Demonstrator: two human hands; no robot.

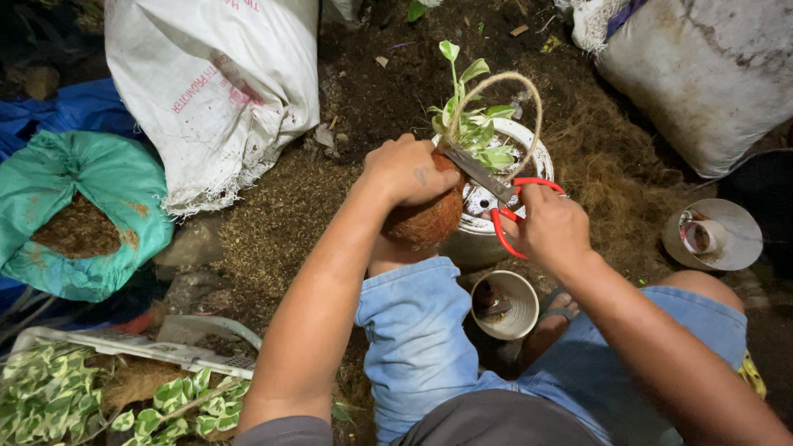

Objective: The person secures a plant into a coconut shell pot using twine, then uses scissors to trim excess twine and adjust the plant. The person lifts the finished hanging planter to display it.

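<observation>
While left hand (409, 171) grips husk ball (425, 219) | right hand (552, 225) holds scissors (496, 194)

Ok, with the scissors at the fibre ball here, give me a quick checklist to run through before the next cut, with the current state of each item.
1. Left hand grips the brown fibre ball from above: ok.
2. Right hand holds the red-handled scissors by the loops: ok.
3. Blades clear of the left hand's fingers: not ok, the tips lie right beside them.
4. Rope handle arches above the blades, clear of them: ok.
5. Plant leaves clear of the blades: cannot tell, they sit close behind.
6. Ball steadied over the white pot: cannot tell whether it rests on the rim.
</observation>
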